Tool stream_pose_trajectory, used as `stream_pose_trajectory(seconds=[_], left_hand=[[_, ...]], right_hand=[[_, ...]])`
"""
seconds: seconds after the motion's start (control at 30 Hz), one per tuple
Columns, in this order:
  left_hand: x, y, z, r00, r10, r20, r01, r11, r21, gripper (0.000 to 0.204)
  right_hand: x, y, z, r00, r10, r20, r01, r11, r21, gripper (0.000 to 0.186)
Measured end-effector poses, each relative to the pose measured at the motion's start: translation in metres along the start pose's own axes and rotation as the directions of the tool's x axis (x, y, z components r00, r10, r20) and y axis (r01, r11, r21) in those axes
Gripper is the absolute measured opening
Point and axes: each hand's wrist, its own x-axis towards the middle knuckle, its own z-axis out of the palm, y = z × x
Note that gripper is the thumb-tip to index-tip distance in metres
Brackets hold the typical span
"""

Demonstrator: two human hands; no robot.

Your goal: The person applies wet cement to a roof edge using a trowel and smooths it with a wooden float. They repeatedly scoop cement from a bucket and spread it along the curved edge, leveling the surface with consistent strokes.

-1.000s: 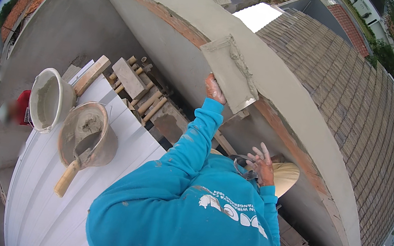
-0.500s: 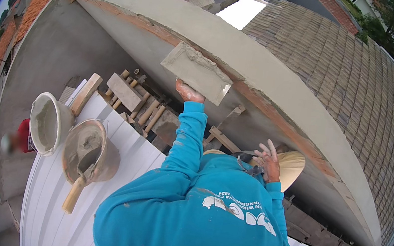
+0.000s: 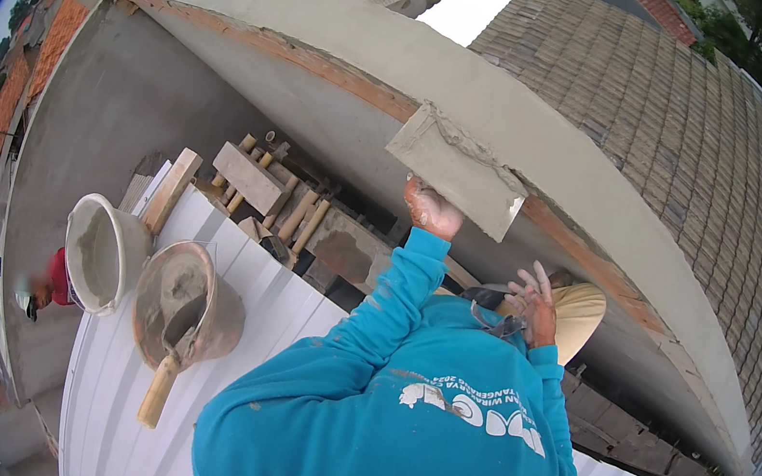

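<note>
My left hand (image 3: 434, 210) grips a rectangular plastering float (image 3: 461, 173) from its near side. Its handle is hidden. Wet grey mortar coats the float's face, heaped along the far edge, which lies against the top of the curved wall (image 3: 351, 36). Cannot tell whether the two touch all along. Off to the right, my right hand (image 3: 537, 309) is raised with fingers apart and whitened by mortar, holding nothing. Close beside it a pair of glasses (image 3: 503, 325) hangs at my chest.
On the white corrugated sheet (image 3: 292, 318) at left stand a mortar bucket (image 3: 224, 318) with a wooden-handled trowel (image 3: 160, 387) in it, and a second, pale bucket (image 3: 101, 252). Bamboo poles (image 3: 298, 217) and planks lie below the wall. A tiled roof (image 3: 651, 120) lies beyond; another person (image 3: 57, 278) is far left.
My left hand has carried the float to the right along the wall's upper edge. My right hand stays raised, with its fingers slightly closer together.
</note>
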Motion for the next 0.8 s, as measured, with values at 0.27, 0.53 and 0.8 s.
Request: stream_pose_trajectory(seconds=[0.27,0.53,0.8], left_hand=[[-0.014,0.046,0.011,0.997,0.019,0.076,-0.019,1.000,-0.005,0.051],[-0.015,0.163,-0.034,0.915,0.402,-0.038,-0.390,0.905,0.169,0.049],[-0.026,0.222,-0.080,0.839,0.543,-0.029,-0.529,0.827,0.188,0.044]], right_hand=[[0.001,-0.011,0.009,0.999,-0.006,-0.041,0.005,1.000,-0.016,0.057],[0.014,-0.014,0.024,0.998,0.018,0.063,-0.009,0.989,-0.147,0.052],[0.087,-0.012,0.062,0.995,-0.004,0.096,0.040,0.928,-0.372,0.047]])
